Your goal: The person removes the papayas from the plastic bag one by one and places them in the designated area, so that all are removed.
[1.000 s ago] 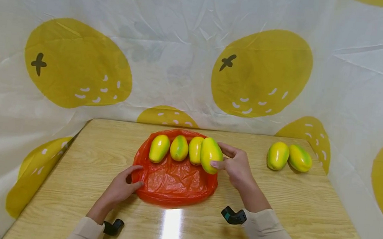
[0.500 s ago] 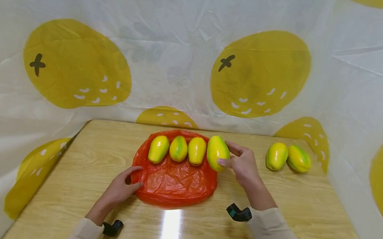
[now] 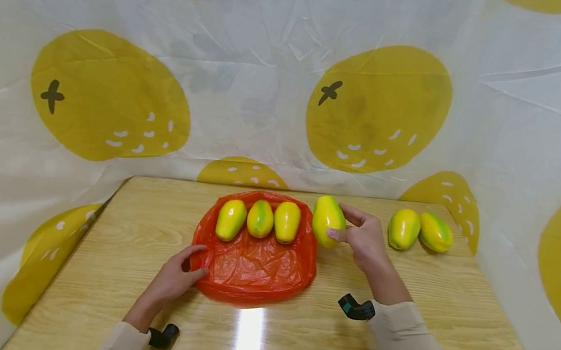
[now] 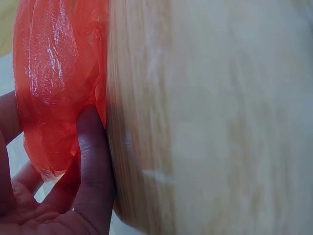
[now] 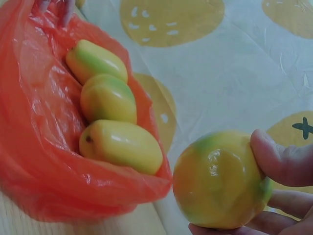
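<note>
The table (image 3: 449, 321) still has two papayas (image 3: 404, 230), the plastic bag (image 3: 258, 271) three papayas (image 3: 260, 219). Curled left hand (image 3: 177, 275) holds the bag, right hand (image 3: 366, 243) another papaya (image 3: 327, 219).

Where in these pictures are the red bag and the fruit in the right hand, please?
Red bag (image 3: 253, 266), head view: bare part of its inside.
Held fruit (image 5: 219, 181), right wrist view: middle of its visible side.

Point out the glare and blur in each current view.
Head view: a bright white strip of glare on the near part of the table; left wrist view: the wood surface is soft and washed out toward the right, with broken white highlights on the red bag; right wrist view: a small bright highlight on the held fruit.
</note>
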Motion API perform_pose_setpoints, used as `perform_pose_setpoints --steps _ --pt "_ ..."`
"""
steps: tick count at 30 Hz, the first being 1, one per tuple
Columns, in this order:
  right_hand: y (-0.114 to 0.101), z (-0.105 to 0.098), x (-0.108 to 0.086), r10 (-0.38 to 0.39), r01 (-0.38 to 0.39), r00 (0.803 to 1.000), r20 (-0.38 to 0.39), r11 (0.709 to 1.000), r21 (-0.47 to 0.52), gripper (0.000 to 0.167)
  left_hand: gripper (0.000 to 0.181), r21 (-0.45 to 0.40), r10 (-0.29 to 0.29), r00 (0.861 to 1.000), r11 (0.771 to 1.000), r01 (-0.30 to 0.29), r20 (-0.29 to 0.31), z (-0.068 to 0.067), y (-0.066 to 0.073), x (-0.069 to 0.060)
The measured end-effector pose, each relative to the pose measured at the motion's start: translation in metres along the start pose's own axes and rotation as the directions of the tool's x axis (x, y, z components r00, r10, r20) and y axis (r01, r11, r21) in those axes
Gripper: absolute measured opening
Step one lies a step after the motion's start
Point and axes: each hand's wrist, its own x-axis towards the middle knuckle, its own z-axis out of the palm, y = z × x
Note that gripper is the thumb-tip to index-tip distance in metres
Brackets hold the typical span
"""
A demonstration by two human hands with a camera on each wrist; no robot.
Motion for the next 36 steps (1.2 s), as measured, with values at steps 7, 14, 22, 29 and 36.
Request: perform_pose_setpoints --steps 7,14,22,29,36 --pt "0.004 -0.006 0.005 -0.011 0.012 1.000 -0.014 1.000 0.019 0.079 0.056 0.004 0.001 1.000 1.000 0.000 -0.006 0.001 -0.002 0.001" --pt "0.007 -0.013 0.010 -0.022 0.024 0.999 -0.031 0.998 0.056 0.078 0.056 -0.002 0.003 1.000 1.000 -0.003 -0.005 0.001 -0.001 0.002" --pt "0.009 -0.025 0.013 -0.049 0.053 0.997 -0.055 0.997 0.063 0.079 0.055 0.002 0.007 1.000 1.000 -0.007 0.001 0.001 0.002 0.005" --pt "0.014 -0.033 0.016 -0.043 0.047 0.997 -0.068 0.997 0.055 0.082 0.056 0.007 0.011 1.000 1.000 -0.011 -0.001 0.002 0.001 0.004" --pt "0.018 -0.039 0.020 -0.041 0.044 0.996 -0.083 0.998 0.036 0.083 0.055 0.001 -0.002 1.000 1.000 0.002 -0.011 0.002 -0.001 0.002"
